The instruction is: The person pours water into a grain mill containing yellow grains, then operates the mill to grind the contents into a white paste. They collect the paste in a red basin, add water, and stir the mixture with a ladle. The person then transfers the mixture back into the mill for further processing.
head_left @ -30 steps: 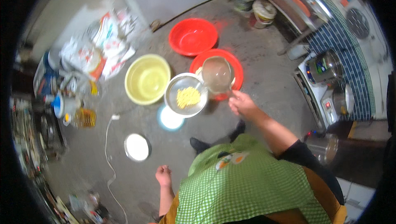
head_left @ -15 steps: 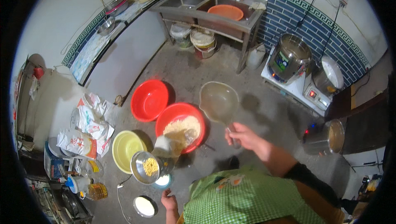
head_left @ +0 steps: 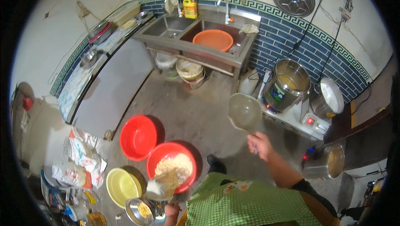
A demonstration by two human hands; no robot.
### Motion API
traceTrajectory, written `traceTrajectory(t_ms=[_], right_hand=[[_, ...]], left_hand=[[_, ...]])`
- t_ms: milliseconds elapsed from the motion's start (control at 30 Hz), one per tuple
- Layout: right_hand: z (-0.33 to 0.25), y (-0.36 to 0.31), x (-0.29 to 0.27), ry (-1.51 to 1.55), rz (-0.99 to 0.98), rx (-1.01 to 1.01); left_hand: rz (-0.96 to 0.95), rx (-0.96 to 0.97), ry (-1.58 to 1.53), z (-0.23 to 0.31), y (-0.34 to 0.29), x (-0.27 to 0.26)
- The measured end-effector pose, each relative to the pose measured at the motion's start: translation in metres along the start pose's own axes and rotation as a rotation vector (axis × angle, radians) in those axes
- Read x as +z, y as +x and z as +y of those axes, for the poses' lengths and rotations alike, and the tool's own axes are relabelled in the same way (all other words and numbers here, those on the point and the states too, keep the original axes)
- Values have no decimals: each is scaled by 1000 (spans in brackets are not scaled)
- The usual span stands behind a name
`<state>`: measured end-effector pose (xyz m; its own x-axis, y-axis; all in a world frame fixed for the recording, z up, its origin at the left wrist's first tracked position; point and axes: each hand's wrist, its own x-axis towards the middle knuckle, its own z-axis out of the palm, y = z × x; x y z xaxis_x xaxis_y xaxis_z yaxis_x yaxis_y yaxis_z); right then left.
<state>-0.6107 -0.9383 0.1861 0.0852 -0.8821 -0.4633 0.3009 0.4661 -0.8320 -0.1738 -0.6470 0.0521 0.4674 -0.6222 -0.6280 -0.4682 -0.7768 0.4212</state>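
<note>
My right hand (head_left: 259,144) is closed round the handle of a wide, greyish water dipper (head_left: 245,111) with a pouring lip. Its bowl is out in front of me over the floor, left of a tall steel pot (head_left: 287,84), and looks empty. Low at the frame's bottom edge hangs my left hand (head_left: 171,210), its fingers loosely bent and nothing visible in them. Near it are a steel bowl with yellow grains (head_left: 139,211) and a clear plastic bag (head_left: 160,187). The bag partly covers a red basin (head_left: 187,153) of pale crumbly powder.
Another red basin (head_left: 138,136) and a yellow-green basin (head_left: 123,188) stand on the floor. Ahead is a steel double sink (head_left: 189,38) holding an orange basin (head_left: 212,40). At right, a white-lidded pot (head_left: 329,97) and a steel container (head_left: 333,161) stand near the wall.
My view has shifted forward, toward the sink and pots. The dipper in my right hand has come nearer the tall steel pot. One dark shoe now shows ahead of my apron.
</note>
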Motion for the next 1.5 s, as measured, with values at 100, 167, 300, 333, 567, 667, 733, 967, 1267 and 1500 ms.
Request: traceTrajectory(t_ms=[100,167,300,333,567,667,733,967,1267,1500], right_hand=[[-53,44,-9,-229,134,-32],[-88,77,-7,-139,251,-64],[-156,161,-5,-270,287,-196],[-169,184,-6,-303,285,-227],[-260,401,-8,-303,188,-323],[-302,510,-3,-213,204,-262],[-323,573,-2,-167,207,-201],[-384,726,-6,-87,273,-71],[-384,775,-41,-111,324,-32],[-344,749,-47,-1405,316,-282]], left_hand=[[150,186,24,47,71,-5],[191,141,7,82,114,-6],[10,176,-368,154,167,-36],[33,200,-475,172,175,-42],[270,178,-616,260,197,-73],[365,82,-522,303,202,-67],[405,46,-426,333,206,-58],[481,-39,-194,416,230,-44],[519,-77,-85,439,228,-31],[556,-39,-26,421,199,-7]])
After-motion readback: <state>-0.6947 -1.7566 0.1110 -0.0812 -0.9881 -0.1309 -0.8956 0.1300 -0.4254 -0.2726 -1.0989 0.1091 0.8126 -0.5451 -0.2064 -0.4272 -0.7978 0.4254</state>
